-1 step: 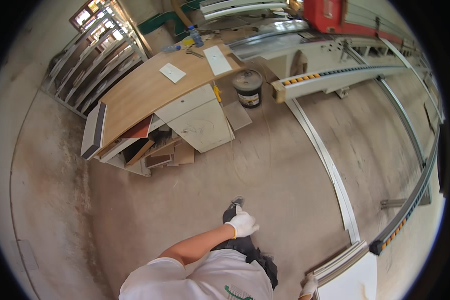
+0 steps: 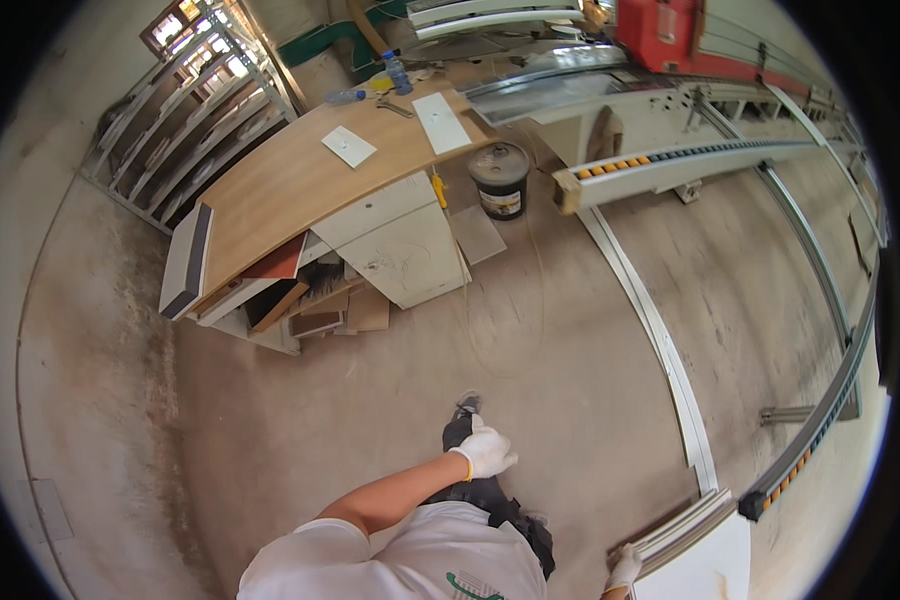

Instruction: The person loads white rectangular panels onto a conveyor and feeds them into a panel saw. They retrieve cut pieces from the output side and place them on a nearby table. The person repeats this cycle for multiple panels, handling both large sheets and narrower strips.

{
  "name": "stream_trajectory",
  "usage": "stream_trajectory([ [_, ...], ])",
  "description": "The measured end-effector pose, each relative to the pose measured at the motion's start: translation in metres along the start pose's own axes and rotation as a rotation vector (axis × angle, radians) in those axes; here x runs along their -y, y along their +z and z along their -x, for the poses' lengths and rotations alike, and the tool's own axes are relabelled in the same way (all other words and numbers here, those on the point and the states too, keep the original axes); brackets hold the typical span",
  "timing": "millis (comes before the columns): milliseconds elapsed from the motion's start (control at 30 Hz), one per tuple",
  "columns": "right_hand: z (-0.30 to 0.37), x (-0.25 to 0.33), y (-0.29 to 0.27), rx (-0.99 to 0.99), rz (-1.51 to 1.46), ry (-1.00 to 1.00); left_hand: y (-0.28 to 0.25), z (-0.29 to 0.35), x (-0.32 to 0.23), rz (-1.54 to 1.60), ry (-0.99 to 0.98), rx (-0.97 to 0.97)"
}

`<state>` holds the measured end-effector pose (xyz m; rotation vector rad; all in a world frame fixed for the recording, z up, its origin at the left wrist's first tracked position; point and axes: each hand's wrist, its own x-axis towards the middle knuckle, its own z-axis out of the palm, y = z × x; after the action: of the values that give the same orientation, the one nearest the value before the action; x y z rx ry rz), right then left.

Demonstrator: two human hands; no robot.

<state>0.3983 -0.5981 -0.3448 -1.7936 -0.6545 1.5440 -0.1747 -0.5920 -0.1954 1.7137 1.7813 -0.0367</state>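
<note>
Curling its fingers loosely, L hand (image 2: pixel 487 452) shows nothing in grip; arm out fwd over dark-trousered leg (image 2: pixel 457 431). R hand (image 2: pixel 625 567) on edge of white panel stack (image 2: pixel 698 562), low R; can't tell finger closure. Roller beam (image 2: pixel 812 432) juts in by stack's corner; bench (image 2: pixel 270 190) & black bucket (image 2: pixel 499 182) farther fwd. Vs. earlier: hands' pose abt same.

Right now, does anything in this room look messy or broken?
Yes, messy: flat brown board scraps are jumbled at odd angles under the white desk with a light wood top. The pale wall at the picture's left has brownish stains low down. I see nothing clearly broken.
</note>
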Motion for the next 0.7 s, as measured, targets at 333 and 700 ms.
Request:
stream_trajectory([
  [333, -0.041, 0.070, 0.380, 0.291, 0.779, 0.017, -0.157, -0.023, 0.275, 0.003, -0.163, -0.173],
  [700, -0.006, 0.345, 0.827, 0.305, 1.020, -1.072, -0.320, -0.126, 0.362, 0.336, -0.329, -0.803],
])
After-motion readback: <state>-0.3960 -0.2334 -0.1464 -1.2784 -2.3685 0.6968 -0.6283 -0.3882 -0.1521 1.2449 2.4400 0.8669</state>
